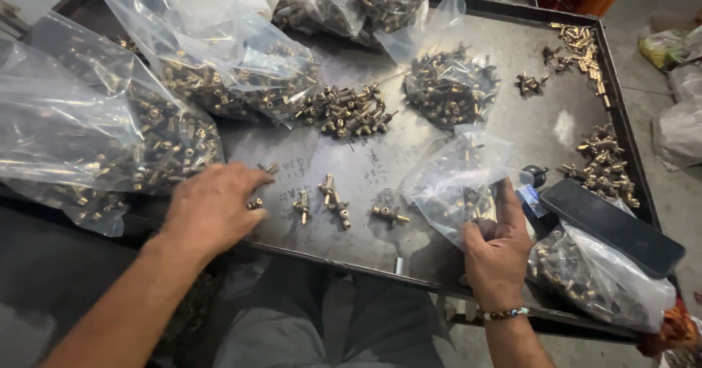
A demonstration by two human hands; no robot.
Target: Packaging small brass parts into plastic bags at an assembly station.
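**Loose fittings lie just right of our left hand**

We work over a dark metal tray (351, 255) crowded with clear bags of small brass fittings. Our left hand (212, 207) rests palm down at the near edge, fingers curled loosely over one brass fitting (254, 203) at the fingertips; another (269, 168) lies just beyond the knuckles. We cannot tell whether the hand truly pinches the piece or only covers it.

Just to the right of that hand sits a short row of loose fittings (333, 201), three or four apart from one another on the bare tray. Their long axes run mostly away from us, slightly tilted, with side stubs sticking out crosswise. The last one (391, 214) lies more sideways. The left hand is clearly the nearer to the row; the right is nearer only to that last piece.

Our right hand (497, 255), a beaded bracelet (504, 313) at the wrist, is closed on the lower edge of a small bag (453, 181), thumb raised against the plastic. Right of it lie a black phone (610, 225) and another filled bag (599, 280).

Beyond the row, farther from both hands, sits a loose heap (347, 112), with big bags (110, 134) left of the left hand.
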